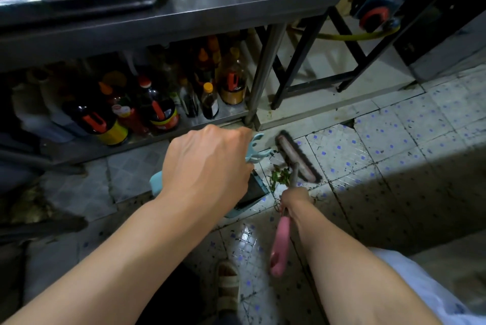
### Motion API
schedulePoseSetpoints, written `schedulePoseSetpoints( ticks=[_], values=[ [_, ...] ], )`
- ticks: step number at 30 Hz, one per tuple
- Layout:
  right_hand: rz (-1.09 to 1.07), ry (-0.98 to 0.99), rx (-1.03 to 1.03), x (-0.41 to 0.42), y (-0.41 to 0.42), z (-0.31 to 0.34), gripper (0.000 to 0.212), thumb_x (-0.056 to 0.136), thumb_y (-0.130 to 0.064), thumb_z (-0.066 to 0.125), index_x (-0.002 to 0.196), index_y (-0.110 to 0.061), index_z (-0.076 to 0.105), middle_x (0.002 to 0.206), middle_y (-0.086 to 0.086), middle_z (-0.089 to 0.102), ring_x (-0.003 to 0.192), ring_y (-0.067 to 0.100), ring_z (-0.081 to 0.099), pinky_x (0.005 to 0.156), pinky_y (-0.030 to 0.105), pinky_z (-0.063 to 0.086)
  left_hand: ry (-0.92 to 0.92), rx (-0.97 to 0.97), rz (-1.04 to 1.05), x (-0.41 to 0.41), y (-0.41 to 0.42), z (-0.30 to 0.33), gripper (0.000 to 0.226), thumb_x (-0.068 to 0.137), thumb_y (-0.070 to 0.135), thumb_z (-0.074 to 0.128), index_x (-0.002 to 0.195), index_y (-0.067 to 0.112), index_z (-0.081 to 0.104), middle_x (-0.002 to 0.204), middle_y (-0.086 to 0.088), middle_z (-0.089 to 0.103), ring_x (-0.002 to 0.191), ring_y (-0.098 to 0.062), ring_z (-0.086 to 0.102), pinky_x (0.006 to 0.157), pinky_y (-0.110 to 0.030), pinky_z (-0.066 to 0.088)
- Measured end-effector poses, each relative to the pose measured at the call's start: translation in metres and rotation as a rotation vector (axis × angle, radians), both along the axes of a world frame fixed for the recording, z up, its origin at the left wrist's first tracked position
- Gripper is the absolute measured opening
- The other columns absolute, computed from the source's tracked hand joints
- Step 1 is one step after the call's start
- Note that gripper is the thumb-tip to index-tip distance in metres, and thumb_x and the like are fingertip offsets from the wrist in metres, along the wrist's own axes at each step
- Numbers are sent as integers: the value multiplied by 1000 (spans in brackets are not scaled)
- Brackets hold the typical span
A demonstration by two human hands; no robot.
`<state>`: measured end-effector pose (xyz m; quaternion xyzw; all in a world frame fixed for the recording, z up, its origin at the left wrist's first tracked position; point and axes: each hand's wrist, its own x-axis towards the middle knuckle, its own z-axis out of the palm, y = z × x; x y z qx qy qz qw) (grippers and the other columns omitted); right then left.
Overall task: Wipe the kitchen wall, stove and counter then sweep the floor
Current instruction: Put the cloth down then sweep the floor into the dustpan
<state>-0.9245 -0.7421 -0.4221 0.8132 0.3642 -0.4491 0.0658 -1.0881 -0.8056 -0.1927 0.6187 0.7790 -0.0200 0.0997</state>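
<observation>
My left hand (207, 166) is clamped on the blue dustpan (249, 194) handle, pan mouth facing right. My right hand (294, 199) is closed around the pink-handled broom (298, 159), whose head runs near-to-far just right of the leaf scraps (280, 176). The scraps lie between head and pan, so I judge a short leftward stroke suits; counter leg (259, 95) stands far, open tiled floor (394, 145) right.

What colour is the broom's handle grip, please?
Pink broom grip, clearest in the head view.
</observation>
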Motion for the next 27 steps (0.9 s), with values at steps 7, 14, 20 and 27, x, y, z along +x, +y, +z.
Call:
schedulePoseSetpoints(
  ticks=[7, 14, 20, 27],
  values=[
    [38, -59, -16, 0, -78, 0, 29, 94, -5, 45, 120, 0, 54, 112, 18, 63, 85, 30, 67, 72, 35, 57, -24, 33, -23, -15, -50, 6, 30, 88, 46, 56, 112, 31, 53, 65, 6, 36, 77, -27, 54, 62, -30, 33],
    [-6, -15, -17, -15, -160, 20, 29, 94, -10, 47, 119, 4, 54, 114, 22, 61, 85, 34, 66, 62, 36, 56, 13, 39, -95, -28, -112, 16, 23, 88, 47, 55, 99, 28, 49, 60, 5, 31, 68, -24, 40, 61, -31, 32],
    [-132, 34, 6, -15, -177, 30, 30, 93, 4, 39, 120, 13, 50, 79, 20, 57, 41, 20, 48, 27, 14, 30, 20, 46, -143, -32, -143, 20, 26, 88, 47, 56, 88, 26, 41, 60, 3, 32, 67, -25, 42, 59, -31, 33],
    [-346, 127, -23, -1, -173, 35, 22, 96, -3, 31, 94, 6, 51, 70, 13, 48, 55, 22, 46, 46, 25, 39, 20, 12, -136, -18, -136, 23, 26, 88, 47, 56, 90, 24, 44, 62, 2, 35, 67, -25, 41, 60, -32, 33]
  ],
)
